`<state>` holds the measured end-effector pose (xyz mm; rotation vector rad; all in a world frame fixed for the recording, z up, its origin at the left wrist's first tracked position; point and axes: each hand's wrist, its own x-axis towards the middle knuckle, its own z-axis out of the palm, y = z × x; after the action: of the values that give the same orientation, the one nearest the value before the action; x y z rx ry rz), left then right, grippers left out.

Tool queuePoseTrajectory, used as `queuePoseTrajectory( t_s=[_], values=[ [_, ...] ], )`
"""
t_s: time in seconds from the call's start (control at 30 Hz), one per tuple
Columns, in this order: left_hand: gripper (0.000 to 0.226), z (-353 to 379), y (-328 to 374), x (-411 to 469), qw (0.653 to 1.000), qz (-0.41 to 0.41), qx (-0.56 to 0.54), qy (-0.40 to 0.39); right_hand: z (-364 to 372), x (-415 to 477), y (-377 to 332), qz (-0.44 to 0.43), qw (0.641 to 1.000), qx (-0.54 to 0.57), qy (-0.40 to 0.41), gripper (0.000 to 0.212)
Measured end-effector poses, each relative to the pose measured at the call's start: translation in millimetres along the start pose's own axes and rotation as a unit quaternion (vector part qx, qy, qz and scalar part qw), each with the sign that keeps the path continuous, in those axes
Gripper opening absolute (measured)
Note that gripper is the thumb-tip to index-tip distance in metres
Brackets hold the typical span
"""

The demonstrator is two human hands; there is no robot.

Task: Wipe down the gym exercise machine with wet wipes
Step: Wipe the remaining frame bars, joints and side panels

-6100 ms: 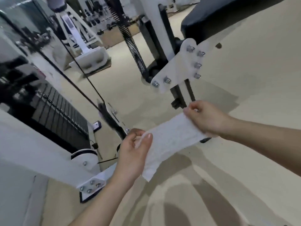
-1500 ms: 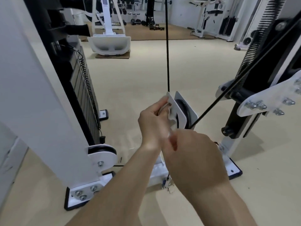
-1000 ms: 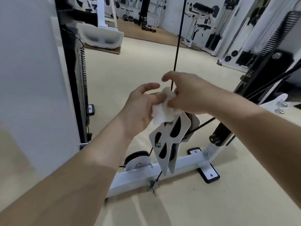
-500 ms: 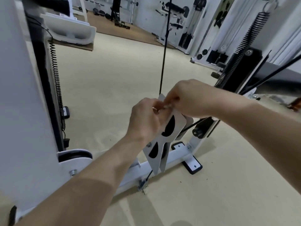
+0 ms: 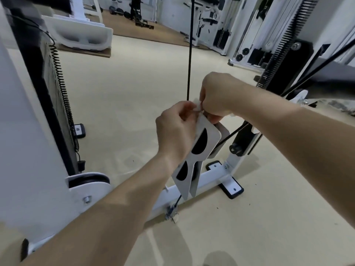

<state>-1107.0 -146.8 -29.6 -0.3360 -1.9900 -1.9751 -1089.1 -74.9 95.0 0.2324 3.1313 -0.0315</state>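
Wipe point(image 5: 197, 105): bunched at the top edge of the hanging plate point(image 5: 209, 135), just below where the cable point(image 5: 189, 54) comes down. Only a small white tuft shows; the rest is hidden by fingers.

Left hand point(image 5: 176, 131): fingers curled, pinching the wipe against the plate's near side. Right hand point(image 5: 217, 95): curled over the top, pinching the same wad.

Handling, my estimate: the wipe is light, limp and damp, and may snag on plate corners. I'd keep it wadded under the fingertips. The plate is stiff metal hung on the cable and likely to swing, so I'd steady it by an edge.

Count: one wipe, two plates side by side, two dark cut-outs in the near plate, one upright cable.
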Motion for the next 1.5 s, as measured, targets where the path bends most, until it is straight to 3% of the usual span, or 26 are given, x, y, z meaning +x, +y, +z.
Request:
queuePoseTrajectory(
  t_s=[0.07, 0.13, 0.2, 0.3, 0.4, 0.47, 0.53, 0.63, 0.73, 0.83, 0.93, 1.03, 1.1, 1.17, 1.23, 1.27, 1.37, 1.5],
  values=[
    [0.011, -5, 2, -13, 0.979, 0.16, 0.122, -0.025, -2, 1, -1, 0.004, 1.0, 0.024, -0.014, 0.017],
    [0.009, -5, -2, -18, 0.953, 0.24, 0.186, -0.024, -1, 3, 2, -0.008, 0.999, 0.038, -0.025, 0.02],
    [0.01, -5, -5, -13, 0.975, 0.172, 0.136, -0.028, 0, -1, 2, -0.019, 0.998, 0.045, -0.026, 0.019],
    [0.012, -3, -14, 4, 0.998, -0.001, 0.057, -0.004, 10, -8, 0, -0.096, 0.992, -0.081, 0.026, 0.016],
    [0.01, -3, -21, 14, 0.997, -0.045, 0.062, -0.002, 45, -34, -2, -0.224, 0.943, -0.204, 0.141, 0.013],
    [0.009, -5, -18, 16, 0.998, -0.034, 0.052, -0.002, 76, -50, 11, -0.237, 0.914, -0.238, 0.226, 0.027],
    [0.015, -9, -11, 14, 0.999, -0.01, 0.037, -0.011, 104, -65, 28, -0.254, 0.902, -0.2, 0.285, 0.038],
    [0.015, -10, -3, -1, 0.995, 0.058, 0.06, -0.057, 134, -81, 27, -0.236, 0.923, -0.077, 0.295, 0.023],
    [0.012, -9, 2, -11, 0.98, 0.135, 0.126, -0.076, 157, -86, 10, -0.173, 0.93, 0.077, 0.314, 0.021],
    [0.012, -11, 3, -22, 0.978, 0.137, 0.133, -0.088, 170, -81, 6, -0.049, 0.922, 0.313, 0.221, 0.019],
    [0.014, -13, 0, -39, 0.964, 0.138, 0.168, -0.156, 176, -75, 3, 0.032, 0.845, 0.514, 0.143, 0.026],
    [0.017, -15, -6, -32, 0.983, 0.063, 0.139, -0.098, 177, -76, -2, 0.021, 0.765, 0.625, 0.153, 0.039],
    [0.024, -15, -15, -28, 0.987, 0.047, 0.143, -0.052, 178, -75, -2, 0.021, 0.75, 0.645, 0.148, 0.037],
    [0.021, -14, -24, -34, 0.958, 0.15, 0.23, -0.08, 183, -73, -2, 0.045, 0.76, 0.631, 0.146, 0.027],
    [0.008, -16, -35, -40, 0.905, 0.27, 0.309, -0.114, 192, -73, 0, 0.07, 0.771, 0.618, 0.137, 0.021],
    [0.009, -18, -40, -39, 0.893, 0.292, 0.321, -0.121, 194, -75, 1, 0.073, 0.776, 0.613, 0.13, 0.022],
    [0.008, -23, -47, -33, 0.913, 0.252, 0.305, -0.1, 196, -73, 3, 0.073, 0.77, 0.624, 0.112, 0.026],
    [0.029, -20, -38, -41, 0.96, 0.071, 0.258, -0.084, 197, -68, -1, 0.064, 0.781, 0.608, 0.124, 0.02]
  ],
)
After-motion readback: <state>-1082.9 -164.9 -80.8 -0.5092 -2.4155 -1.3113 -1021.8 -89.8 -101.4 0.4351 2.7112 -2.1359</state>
